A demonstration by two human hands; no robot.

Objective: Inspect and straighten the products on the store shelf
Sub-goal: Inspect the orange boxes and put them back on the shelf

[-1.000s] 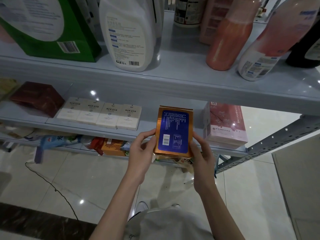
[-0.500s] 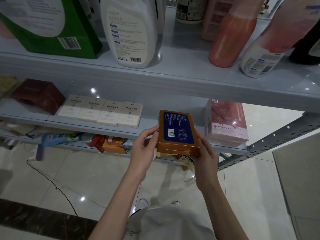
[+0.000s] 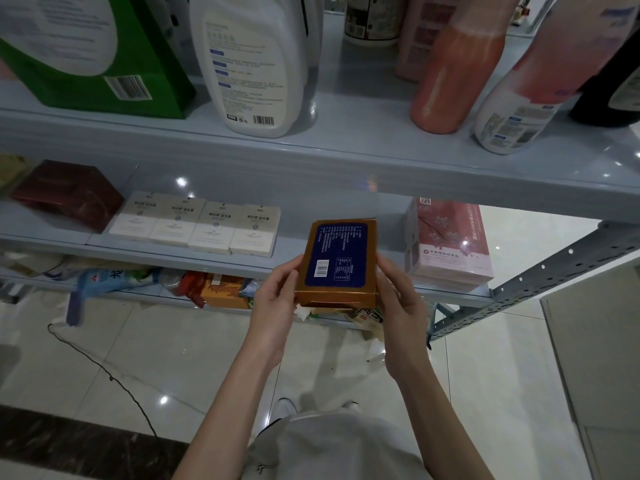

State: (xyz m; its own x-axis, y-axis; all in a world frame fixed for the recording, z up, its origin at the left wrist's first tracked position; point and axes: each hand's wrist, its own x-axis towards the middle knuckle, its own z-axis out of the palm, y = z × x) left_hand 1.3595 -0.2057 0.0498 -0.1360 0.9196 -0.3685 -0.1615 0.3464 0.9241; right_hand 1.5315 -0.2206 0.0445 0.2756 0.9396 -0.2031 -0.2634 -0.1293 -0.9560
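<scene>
While held just in front of the middle shelf (image 3: 287, 251), copper-orange box (image 3: 337, 265) shows blue printed panel with barcode. Left hand (image 3: 273, 303) grips its left edge, right hand (image 3: 401, 306) the right. On shelf: four cream boxes (image 3: 197, 225) left, pink pack (image 3: 450, 244) right.

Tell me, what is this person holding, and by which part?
An orange box with a blue label, held by its two long sides: the left hand grips the left side, the right hand the right.

The middle shelf (image 3: 145, 253) carries a maroon box (image 3: 67, 194), four cream boxes (image 3: 197, 223) abreast and a pink pack (image 3: 450, 244).
</scene>
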